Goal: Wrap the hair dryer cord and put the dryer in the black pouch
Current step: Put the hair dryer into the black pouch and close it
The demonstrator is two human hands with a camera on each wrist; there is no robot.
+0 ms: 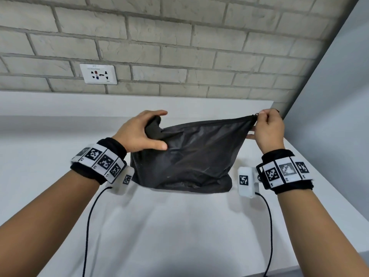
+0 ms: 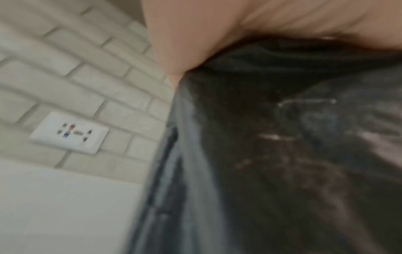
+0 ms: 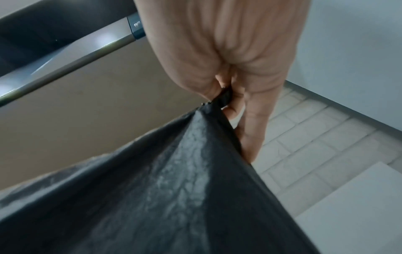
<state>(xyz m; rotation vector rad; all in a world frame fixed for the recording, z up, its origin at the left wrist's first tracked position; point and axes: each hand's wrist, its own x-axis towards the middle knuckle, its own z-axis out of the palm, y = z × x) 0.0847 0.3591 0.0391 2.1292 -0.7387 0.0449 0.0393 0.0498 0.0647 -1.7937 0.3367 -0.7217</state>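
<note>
The black pouch (image 1: 187,154) hangs stretched between both hands above the white desk (image 1: 173,226), its lower edge sagging to just about the desk surface near the two wrist cameras. The left hand (image 1: 139,132) grips the left end of the pouch: the thumb lies across the near face of the fabric and the fingers curl over the top, wrapped around a dark rounded shape (image 1: 153,126) that pokes up at the pouch mouth. Whether that shape is the dryer itself or bunched fabric cannot be told for sure; the left wrist view is blurred and shows only dark material (image 2: 282,154) under the palm (image 2: 206,31). The right hand (image 1: 267,128) is raised at the far right corner of the pouch, with thumb and fingertips pinching the small tab at the end of the zipper line (image 1: 209,121); the right wrist view shows the fingers (image 3: 234,103) closed on that black corner (image 3: 224,96), and the fabric (image 3: 174,180) pulled taut into a peak. The zipper edge runs in a straight diagonal from the left hand up to the right. On the brick wall (image 1: 179,37) behind, to the far left, sits a white socket plate (image 1: 98,74) with nothing plugged into it. Thin black cables (image 1: 89,226) trail from both wrist cameras toward the near edge of the desk.
</note>
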